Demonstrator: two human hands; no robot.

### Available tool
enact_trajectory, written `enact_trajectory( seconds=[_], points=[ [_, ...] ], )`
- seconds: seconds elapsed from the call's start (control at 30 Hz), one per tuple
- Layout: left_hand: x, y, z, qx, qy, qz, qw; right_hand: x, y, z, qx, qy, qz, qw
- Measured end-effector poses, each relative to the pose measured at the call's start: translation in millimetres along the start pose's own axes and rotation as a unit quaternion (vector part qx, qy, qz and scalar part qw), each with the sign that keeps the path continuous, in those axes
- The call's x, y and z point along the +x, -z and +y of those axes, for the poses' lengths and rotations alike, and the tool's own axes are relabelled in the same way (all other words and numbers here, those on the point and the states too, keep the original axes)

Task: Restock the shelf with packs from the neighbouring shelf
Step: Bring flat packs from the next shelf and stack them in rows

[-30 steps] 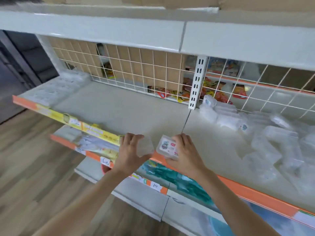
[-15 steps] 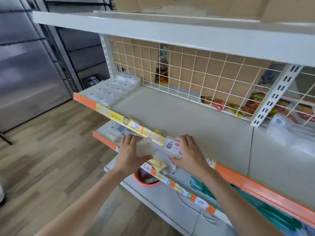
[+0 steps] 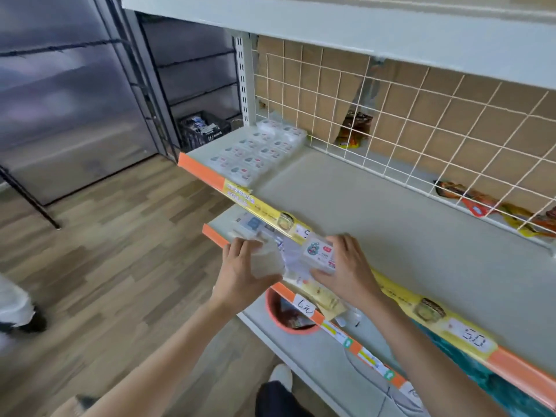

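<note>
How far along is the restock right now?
Done: packs already sit in two rows at the shelf's left end. In hand: the left hand holds a clear pack, the right hand a labelled pack, both at the front edge. Left: placing these; much of the shelf is bare.

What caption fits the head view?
Both hands, left and right, carry clear packs toward the stocked rows on the shelf.
</note>
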State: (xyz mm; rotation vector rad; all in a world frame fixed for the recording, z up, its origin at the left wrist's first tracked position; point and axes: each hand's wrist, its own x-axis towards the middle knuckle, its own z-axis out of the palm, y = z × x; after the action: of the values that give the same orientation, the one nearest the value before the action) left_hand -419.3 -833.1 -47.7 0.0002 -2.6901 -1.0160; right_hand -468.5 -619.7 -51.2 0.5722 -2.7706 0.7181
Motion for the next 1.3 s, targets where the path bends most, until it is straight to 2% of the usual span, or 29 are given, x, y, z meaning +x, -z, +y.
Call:
enact_trajectory(
  seconds=[0.2,0.3,0.4,0.6,0.83,0.97,1.07,1.17,1.3],
  points=[
    [67,18,-23,0.009,-0.023,0.008,1.0,104,-26,19,0.043,-0.072,0.016,0.996],
    [110,25,-31,0.045,-0.065,-0.003,0.997,145,-42,30,0.023,-0.108,0.02,0.994],
    [143,18,-36,0.051,-0.085,-0.02,0.995,160,-54,40,-0.032,-0.131,-0.017,0.991],
    [193,-20,-35,0.075,-0.131,-0.132,0.98,153,-42,63,0.064,-0.115,-0.083,0.988],
    [242,-47,-33,0.089,-0.164,-0.252,0.95,165,-30,70,0.048,-0.19,-0.001,0.981],
    [273,-46,-27,-0.002,-0.24,-0.247,0.939,187,-20,36,0.046,-0.134,-0.008,0.99],
    [300,-37,-26,0.0,-0.295,-0.268,0.917,204,-27,13,0.058,-0.111,-0.017,0.992],
    [333,-22,-45,0.013,-0.289,-0.249,0.924,212,-38,10,0.086,-0.149,-0.026,0.985],
    [381,-3,-82,0.031,-0.226,-0.19,0.955,210,-62,8,0.044,-0.101,-0.161,0.981]
  ],
)
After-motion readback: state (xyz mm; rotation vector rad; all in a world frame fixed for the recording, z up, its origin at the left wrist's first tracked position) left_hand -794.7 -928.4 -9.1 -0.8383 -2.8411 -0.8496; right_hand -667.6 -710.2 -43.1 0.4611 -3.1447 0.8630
